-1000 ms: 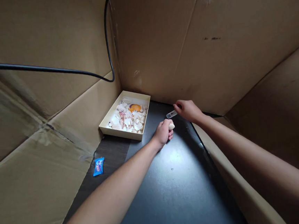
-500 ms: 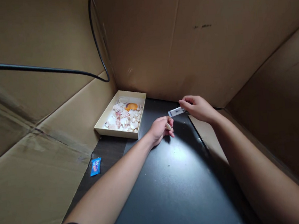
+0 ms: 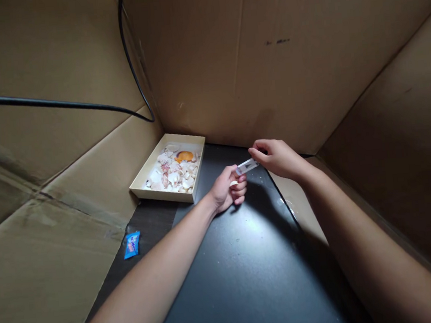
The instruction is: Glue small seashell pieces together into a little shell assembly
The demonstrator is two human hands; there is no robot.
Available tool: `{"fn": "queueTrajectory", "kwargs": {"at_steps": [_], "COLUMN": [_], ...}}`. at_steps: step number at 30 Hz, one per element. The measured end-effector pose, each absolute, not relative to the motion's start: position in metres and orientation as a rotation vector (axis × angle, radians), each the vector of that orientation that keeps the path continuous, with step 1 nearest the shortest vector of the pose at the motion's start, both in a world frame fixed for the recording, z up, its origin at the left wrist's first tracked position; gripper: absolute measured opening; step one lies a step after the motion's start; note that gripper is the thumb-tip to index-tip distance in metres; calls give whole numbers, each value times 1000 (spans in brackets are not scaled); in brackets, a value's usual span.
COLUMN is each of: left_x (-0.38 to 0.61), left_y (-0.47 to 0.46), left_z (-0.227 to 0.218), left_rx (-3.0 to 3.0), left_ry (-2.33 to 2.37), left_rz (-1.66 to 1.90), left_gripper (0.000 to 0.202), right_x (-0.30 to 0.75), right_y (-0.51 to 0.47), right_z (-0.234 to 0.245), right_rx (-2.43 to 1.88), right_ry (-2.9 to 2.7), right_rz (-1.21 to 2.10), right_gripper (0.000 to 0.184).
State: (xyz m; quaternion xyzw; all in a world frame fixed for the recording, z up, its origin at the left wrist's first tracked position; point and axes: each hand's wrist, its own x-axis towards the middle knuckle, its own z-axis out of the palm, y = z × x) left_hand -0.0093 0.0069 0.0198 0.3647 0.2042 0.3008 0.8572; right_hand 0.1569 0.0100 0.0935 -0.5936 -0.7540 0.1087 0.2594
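Left grip [image 3: 225, 189] curls round shell [image 3: 233, 183]; right grip [image 3: 275, 157] pinches clear strip [image 3: 246, 167] at nine o'clock. From left: table edge [image 3: 285, 204] three, open room five.

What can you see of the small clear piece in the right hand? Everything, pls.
The clear piece is slim, roughly rectangular and see-through with whitish edges; it looks like plastic. A dark patch shows toward the end pinched by the right hand, whose fingers partly hide it. It is held above the dark tabletop, slanting in the view, its other end at the left hand's fingertips, seemingly touching. Too small to tell what the patch is.
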Motion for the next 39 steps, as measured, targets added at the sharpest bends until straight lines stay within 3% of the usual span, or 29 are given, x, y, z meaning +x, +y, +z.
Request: {"fn": "queueTrajectory", "kwargs": {"at_steps": [9,18,26,34,39], "left_x": [-9,-10,-11,-12,-11], "left_y": [7,8,6,6,7], "left_z": [21,22,23,22,22], "left_rx": [764,714,662,653,659], "left_ry": [427,416,414,393,393], "left_rz": [646,670,750,754,739], "left_gripper": [30,29,22,23,24], "right_x": [154,159,167,170,168], "right_y": [11,6,1,4,8], "right_z": [94,104,110,103,100], "right_rx": [-1498,-1391,-1328,-1469,-1416], "right_ry": [-1804,-1778,-1873,-2019,-2014], "right_rz": [271,692,814,642,532], "right_gripper": [20,11,14,6,13]}}
